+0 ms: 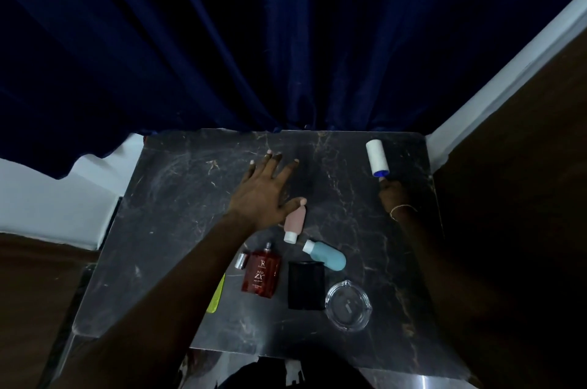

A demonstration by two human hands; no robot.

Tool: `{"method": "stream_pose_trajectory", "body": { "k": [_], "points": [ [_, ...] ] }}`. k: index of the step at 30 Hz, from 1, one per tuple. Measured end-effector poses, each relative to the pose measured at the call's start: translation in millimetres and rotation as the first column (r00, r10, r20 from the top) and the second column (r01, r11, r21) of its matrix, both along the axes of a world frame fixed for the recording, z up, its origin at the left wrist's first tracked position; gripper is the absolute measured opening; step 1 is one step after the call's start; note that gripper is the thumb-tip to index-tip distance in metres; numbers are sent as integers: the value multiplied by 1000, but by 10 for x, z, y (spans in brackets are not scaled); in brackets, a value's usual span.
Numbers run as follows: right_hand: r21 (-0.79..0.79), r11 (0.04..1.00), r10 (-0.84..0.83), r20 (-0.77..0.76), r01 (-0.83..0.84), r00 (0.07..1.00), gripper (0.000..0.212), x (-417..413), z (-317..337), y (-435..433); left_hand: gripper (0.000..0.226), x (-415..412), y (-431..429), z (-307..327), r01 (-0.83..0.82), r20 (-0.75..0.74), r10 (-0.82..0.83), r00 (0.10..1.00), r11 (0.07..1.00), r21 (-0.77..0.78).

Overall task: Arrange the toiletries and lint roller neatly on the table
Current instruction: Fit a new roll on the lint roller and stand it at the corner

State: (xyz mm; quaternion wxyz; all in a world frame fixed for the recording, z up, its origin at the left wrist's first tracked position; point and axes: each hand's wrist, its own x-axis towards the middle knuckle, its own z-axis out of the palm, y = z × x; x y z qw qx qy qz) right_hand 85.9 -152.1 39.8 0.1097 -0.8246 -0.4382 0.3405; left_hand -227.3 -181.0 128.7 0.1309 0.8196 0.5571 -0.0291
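Observation:
My left hand (265,194) lies flat and spread on the dark marble table (178,198), its thumb touching the end of a pink travel bottle (294,223) that lies on its side. A blue travel bottle (327,255) lies just right of the pink one. My right hand (392,194) grips the handle of the white lint roller (377,158) near the far right corner; the handle is hidden in the fist. A red perfume bottle (262,274) lies flat with its silver cap (240,261) beside it. A black box (306,285) lies to the right of the perfume.
A clear glass ashtray (349,306) sits near the front right. A yellow-green object (217,296) pokes out from under my left forearm. A dark blue curtain (254,39) hangs behind the table. Wooden panels flank both sides.

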Motion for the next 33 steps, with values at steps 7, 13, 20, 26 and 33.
{"method": "stream_pose_trajectory", "body": {
  "k": [7,13,20,26,33],
  "points": [
    [23,999,-28,-18,29,999,45,-108,-77,-56,90,-174,-9,-119,-13,-17,13,1000,1000,-27],
    [-10,986,169,3,-169,986,48,-483,-24,-201,91,-224,-9,-187,-9,-27,8,1000,999,-46],
    [-27,935,355,57,-354,933,48,-1092,-53,-424,91,-301,-39,-188,-10,-4,10,1000,1000,-2],
    [15,936,350,90,-353,932,47,-1135,-45,-450,92,-310,-33,-193,-9,-37,8,999,999,-34],
    [14,981,193,114,-195,975,50,-755,26,-235,88,-344,-13,-184,-24,-37,23,999,1000,-20]
  ]
}}
